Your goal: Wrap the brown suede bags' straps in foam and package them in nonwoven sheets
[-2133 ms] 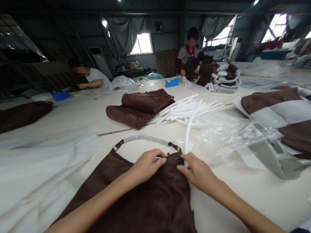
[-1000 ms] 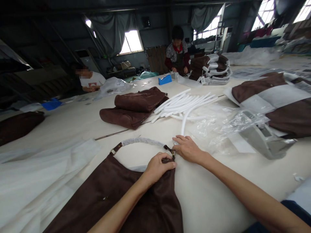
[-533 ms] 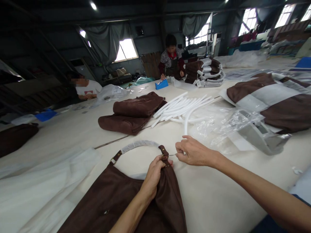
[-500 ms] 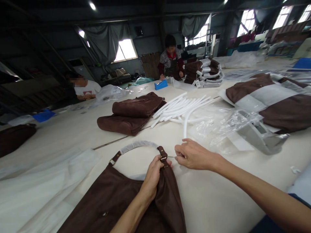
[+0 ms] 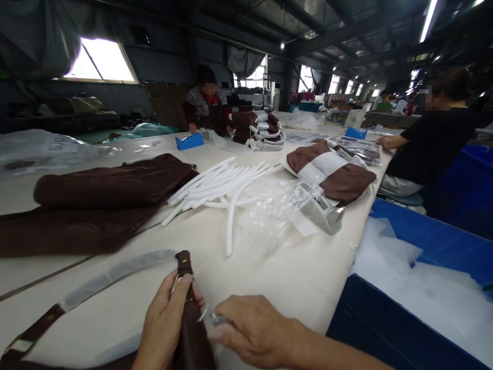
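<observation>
My left hand (image 5: 164,316) is wrapped round the brown handbag's strap end, its thumb near the metal ring. The brown handbag (image 5: 194,334) lies at the bottom of the view, mostly out of frame. Its strap (image 5: 119,271) arches to the left under a translucent white wrap. A short whitish strand (image 5: 203,312) sticks out beside my left fingertips. Close by on the right, my right hand (image 5: 254,329) is closed, with a small grey, shiny piece (image 5: 217,319) showing at its fingertips; its kind is unclear.
White foam tubes (image 5: 215,185) lie piled mid-table, near clear plastic bags (image 5: 269,205). Brown bags (image 5: 103,180) lie left; a wrapped bag (image 5: 331,169) lies right. Beyond is a blue tape dispenser (image 5: 189,141). A blue bin (image 5: 370,298) stands at right. Co-workers sit across and at right.
The view has swung right and closer. My right hand has come down from near the foam tubes to beside my left hand, and a grey piece now shows in it. My left hand keeps its hold.
</observation>
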`<state>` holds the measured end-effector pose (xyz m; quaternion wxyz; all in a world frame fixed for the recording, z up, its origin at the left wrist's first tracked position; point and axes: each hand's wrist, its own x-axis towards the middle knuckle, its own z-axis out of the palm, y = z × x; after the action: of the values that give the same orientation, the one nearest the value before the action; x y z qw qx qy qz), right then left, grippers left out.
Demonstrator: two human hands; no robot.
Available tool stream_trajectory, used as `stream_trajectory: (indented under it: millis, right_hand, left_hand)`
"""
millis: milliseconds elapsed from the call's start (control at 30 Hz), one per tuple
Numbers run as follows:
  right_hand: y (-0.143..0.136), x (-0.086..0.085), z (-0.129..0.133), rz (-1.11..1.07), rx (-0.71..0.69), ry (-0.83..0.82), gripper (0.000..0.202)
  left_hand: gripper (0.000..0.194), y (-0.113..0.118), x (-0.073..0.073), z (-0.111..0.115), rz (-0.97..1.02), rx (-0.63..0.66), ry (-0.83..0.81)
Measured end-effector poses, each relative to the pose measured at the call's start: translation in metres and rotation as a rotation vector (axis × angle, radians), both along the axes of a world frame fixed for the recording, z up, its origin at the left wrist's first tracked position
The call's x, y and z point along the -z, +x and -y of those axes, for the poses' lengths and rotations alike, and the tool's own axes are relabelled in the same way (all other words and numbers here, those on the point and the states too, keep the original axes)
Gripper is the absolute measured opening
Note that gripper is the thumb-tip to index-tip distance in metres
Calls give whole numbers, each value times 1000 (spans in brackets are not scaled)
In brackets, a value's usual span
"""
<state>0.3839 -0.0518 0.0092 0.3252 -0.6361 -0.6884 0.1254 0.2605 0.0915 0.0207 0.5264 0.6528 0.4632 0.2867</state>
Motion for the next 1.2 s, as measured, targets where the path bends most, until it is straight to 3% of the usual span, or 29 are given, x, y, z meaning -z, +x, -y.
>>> stream_trajectory:
  millis: [67,133,200,300,400,500,633,767,867,933,1000,1100,1200]
  right_hand:
    - [27,-6,20,-167,164,128,29]
    - [62,-4,37,-216,438,248,26]
    - [100,4,46,-113,692,306,28]
    - [150,17,46,124,864,216,42]
    - [179,21,38,249,899,59,45]
    - [190,14,41,273,910,22,37]
    - [189,2,70,223,948,43,41]
    - [180,-8,106,-20,1134,18,40]
    - [164,-16,124,-126,1080,51,42]
    - [157,-19,128,14,1037,130,41]
    - [161,-18,128,310,1048,277,38]
    - [180,-5,126,697,1053,457,32]
    - [195,24,119,743,901,348,35]
  left_hand:
    - [55,4,-1,6,37,23,-24]
    - [55,8,0,14,83,13,-129]
    - [54,11,5,20,113,-7,-255]
    - [50,14,10,22,144,-3,-358]
    - [45,13,11,18,164,13,-394]
    - [50,9,10,16,174,24,-409]
    - [62,4,12,20,253,64,-388]
    - [64,2,18,20,331,103,-403]
    - [62,1,20,20,340,99,-418]
    - [62,0,19,20,341,79,-427]
    - [63,0,19,20,337,66,-447]
    - [65,0,20,17,312,56,-471]
    - [69,2,19,14,282,42,-481]
